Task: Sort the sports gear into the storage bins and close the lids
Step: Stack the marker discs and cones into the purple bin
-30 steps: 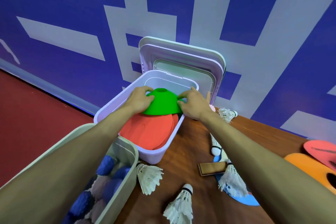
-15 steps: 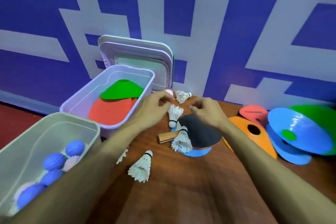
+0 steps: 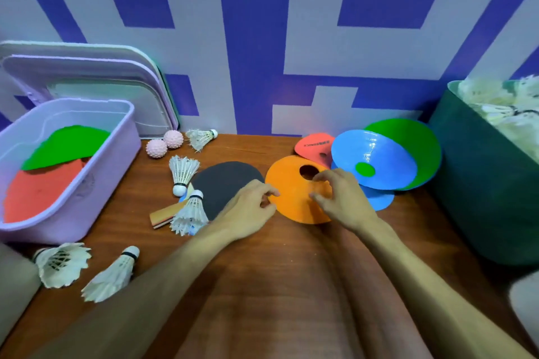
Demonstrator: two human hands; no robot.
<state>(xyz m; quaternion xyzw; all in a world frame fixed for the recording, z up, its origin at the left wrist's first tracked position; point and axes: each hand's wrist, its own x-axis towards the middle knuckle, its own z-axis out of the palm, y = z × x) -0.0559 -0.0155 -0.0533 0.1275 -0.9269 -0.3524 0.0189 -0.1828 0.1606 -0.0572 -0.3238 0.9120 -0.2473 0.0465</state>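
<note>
Both hands had moved to the right since the moment before, away from the shuttlecocks and onto the flat orange plastic disc cone (image 3: 291, 198), which lay on the brown wooden table (image 3: 262, 277) between the black-faced table tennis bat (image 3: 224, 183) and a tilted pile of cones. The left hand (image 3: 250, 211) was at the left rim of this cone with its fingers curled; it perhaps pinched the edge already, but I could not tell this for sure. The right hand (image 3: 342, 201) was spread over the cone, the fingers bent and apart and the thumb touching the orange surface, not closed on it. In the pile, a shiny blue cone (image 3: 379, 154) leaned on a green cone (image 3: 423, 146), and a red cone (image 3: 313, 144) lay just beside them. On the left stood the lilac plastic bin (image 3: 128, 116), without lid, holding a green disc cone (image 3: 67, 146) on top of red ones (image 3: 40, 192). Two pink spiky balls (image 3: 156, 148) lay near this bin, and a white feather shuttlecock (image 3: 189, 213) rested on the bat.
</note>
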